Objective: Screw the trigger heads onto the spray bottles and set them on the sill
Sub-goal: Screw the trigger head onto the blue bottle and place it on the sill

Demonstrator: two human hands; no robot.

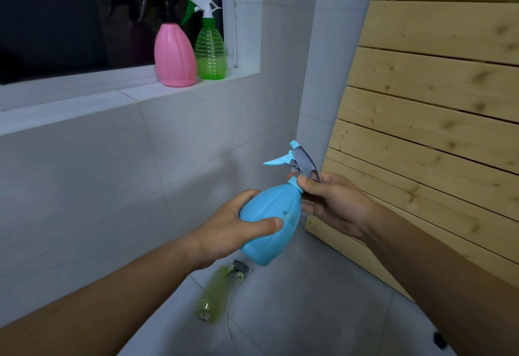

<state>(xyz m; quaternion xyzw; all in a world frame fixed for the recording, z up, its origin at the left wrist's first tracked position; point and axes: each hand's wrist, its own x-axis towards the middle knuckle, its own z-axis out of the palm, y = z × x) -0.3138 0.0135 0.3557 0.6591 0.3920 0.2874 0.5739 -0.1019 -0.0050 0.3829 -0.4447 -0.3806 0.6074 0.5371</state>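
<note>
— While my left hand (236, 226) wraps the blue bottle (269, 223), tilted in mid-air above the floor (309, 308), where's the right?

— My right hand (334, 201) is pinched on the grey-blue trigger head (302, 161), seated at the bottle's neck.

— Sill (140, 92)?

— Pink bottle (174, 56) and green bottle (210, 52) upright, just beside each other, heads on. Yellow-green bottle (214, 294) lies on the floor.
</note>
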